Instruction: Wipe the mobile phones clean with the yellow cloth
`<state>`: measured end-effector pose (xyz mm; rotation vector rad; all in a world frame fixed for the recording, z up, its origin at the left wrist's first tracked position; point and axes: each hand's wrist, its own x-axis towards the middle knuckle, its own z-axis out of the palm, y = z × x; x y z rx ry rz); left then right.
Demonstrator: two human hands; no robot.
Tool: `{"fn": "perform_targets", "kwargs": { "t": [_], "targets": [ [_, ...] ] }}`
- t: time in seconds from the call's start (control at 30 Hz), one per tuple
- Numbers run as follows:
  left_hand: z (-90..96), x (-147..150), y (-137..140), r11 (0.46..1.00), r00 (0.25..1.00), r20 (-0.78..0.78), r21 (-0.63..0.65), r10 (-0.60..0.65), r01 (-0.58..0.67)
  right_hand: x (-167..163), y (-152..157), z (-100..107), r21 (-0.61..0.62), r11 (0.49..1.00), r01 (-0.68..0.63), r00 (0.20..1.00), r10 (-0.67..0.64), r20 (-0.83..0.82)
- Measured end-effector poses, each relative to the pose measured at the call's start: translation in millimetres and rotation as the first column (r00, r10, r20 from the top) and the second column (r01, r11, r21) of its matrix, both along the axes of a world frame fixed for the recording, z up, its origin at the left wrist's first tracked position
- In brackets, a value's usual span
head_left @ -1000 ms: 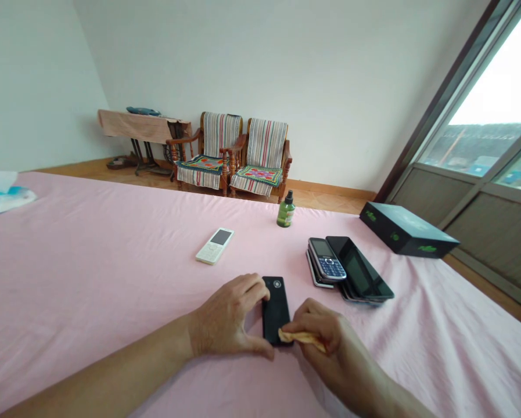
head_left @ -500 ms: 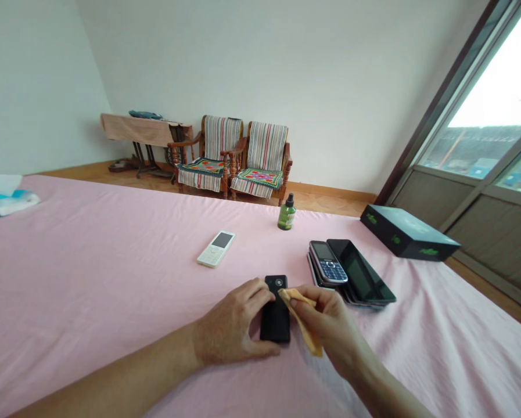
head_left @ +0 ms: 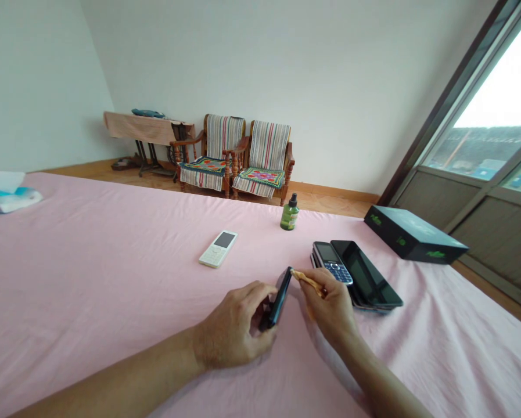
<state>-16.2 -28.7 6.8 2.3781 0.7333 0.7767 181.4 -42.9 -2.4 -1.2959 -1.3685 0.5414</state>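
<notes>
My left hand (head_left: 238,325) grips a black mobile phone (head_left: 279,302) from its left side, tilted up on edge so its narrow side faces me. Pinched in the fingers of my right hand (head_left: 330,302) is a folded yellow cloth (head_left: 309,281), its tip touching the phone's top end. Beyond them a white keypad phone (head_left: 219,248) lies face up on the pink sheet (head_left: 133,255). To the right, a dark blue keypad phone (head_left: 336,270) and a black tablet-like device (head_left: 367,273) rest on top of stacked devices, partly hidden by my right hand.
A green spray bottle (head_left: 289,215) stands near the sheet's far edge. At the right lies a black box (head_left: 412,235) with green lettering. A tissue pack (head_left: 11,197) sits far left. Two wooden chairs (head_left: 264,151) and a cloth-covered table (head_left: 140,128) stand by the wall.
The black phone has turned from lying flat, back up, to standing on its edge in my left hand. My right hand has moved the cloth up to the phone's top end.
</notes>
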Motion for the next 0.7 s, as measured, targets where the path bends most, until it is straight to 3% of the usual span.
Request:
{"fn": "perform_targets", "kwargs": {
  "t": [0.1,0.27,0.5,0.7],
  "targets": [
    [0.4,0,0,1.000,1.000,-0.003,0.000,-0.005,0.005,-3,-3,-4,0.045,0.999,-0.030,0.998,0.027,0.051],
    [-0.5,-1,-1,1.000,1.000,-0.007,0.014,0.019,-0.019,-16,-22,-1,0.124,0.971,-0.206,0.960,0.176,0.220],
    [0.9,1,1,0.998,0.992,0.123,-0.065,0.020,-0.012,-26,-37,3,0.109,0.937,-0.331,0.935,0.310,0.175],
    [5.2,1,5,0.999,0.994,0.101,0.007,0.046,-0.047,-17,-34,4,0.068,0.973,-0.222,0.964,0.208,0.167]
  ]
}}
